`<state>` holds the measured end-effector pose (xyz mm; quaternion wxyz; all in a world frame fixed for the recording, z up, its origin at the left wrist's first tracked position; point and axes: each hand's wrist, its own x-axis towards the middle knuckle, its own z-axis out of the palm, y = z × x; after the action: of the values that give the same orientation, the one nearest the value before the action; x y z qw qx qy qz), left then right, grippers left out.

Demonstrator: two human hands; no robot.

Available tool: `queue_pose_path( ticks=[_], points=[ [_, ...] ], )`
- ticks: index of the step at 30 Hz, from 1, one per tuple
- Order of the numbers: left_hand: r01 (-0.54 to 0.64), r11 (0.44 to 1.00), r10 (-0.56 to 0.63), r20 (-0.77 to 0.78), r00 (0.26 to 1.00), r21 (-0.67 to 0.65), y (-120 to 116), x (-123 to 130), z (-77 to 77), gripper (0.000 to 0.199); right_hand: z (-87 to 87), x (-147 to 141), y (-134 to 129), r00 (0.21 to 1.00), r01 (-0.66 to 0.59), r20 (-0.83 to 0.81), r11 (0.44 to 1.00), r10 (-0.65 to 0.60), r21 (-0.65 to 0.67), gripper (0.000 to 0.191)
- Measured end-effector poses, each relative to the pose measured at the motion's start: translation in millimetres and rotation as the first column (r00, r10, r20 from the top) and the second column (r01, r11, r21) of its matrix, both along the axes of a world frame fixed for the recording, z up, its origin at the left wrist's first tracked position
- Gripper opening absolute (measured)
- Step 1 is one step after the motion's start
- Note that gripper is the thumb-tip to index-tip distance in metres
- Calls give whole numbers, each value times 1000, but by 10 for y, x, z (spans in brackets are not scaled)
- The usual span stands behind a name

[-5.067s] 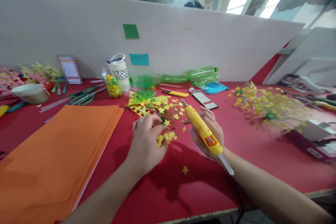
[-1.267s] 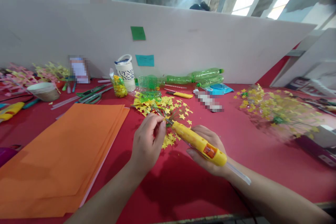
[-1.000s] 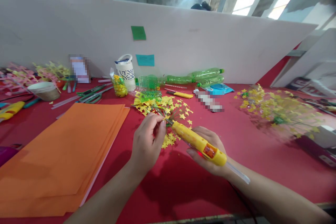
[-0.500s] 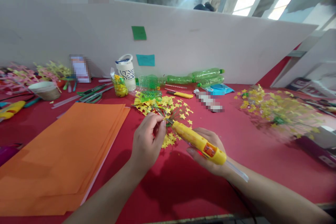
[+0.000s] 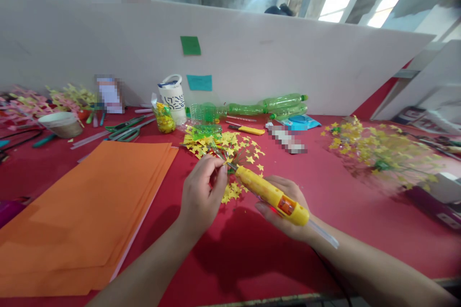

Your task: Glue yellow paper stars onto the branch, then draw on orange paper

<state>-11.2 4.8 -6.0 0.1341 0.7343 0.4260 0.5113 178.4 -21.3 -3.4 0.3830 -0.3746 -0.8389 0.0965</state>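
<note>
My right hand (image 5: 288,206) is closed round a yellow hot glue gun (image 5: 266,192), a clear glue stick poking out of its back end. The gun's nozzle points up and left, right at the fingertips of my left hand (image 5: 203,187). Those fingers are pinched on a small yellow paper star (image 5: 228,160); whether the nozzle touches it I cannot tell. Thin stems show just behind the fingertips. Loose yellow stars (image 5: 232,192) lie scattered on the red table (image 5: 230,259) around and beneath both hands.
Orange paper sheets (image 5: 86,211) lie stacked at left. Behind the stars are a yellow cutter knife (image 5: 252,130), green plastic bottles (image 5: 284,102) and a white cup (image 5: 173,98). Scissors (image 5: 126,129) lie back left. Yellow star sprays (image 5: 382,153) stand at right. A white partition (image 5: 252,53) closes the back.
A yellow tool at the far left edge has gone from view. Both my hands and the glue gun stay nearly still, the gun shifting very slightly left.
</note>
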Motion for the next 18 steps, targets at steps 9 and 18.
queue_pose_path(
  ticks=[9, 18],
  points=[
    [-16, 1000, 16, -3, 1000, 6, 4, 5, -9, 7, -15, 8, 0, 1000, 13, 13, 1000, -13, 7, 17],
    [-12, 970, 54, -168, 984, 241, 28, -71, 18, 9, -5, -4, -22, 997, 52, -45, 997, -55, -56, 23]
  ],
)
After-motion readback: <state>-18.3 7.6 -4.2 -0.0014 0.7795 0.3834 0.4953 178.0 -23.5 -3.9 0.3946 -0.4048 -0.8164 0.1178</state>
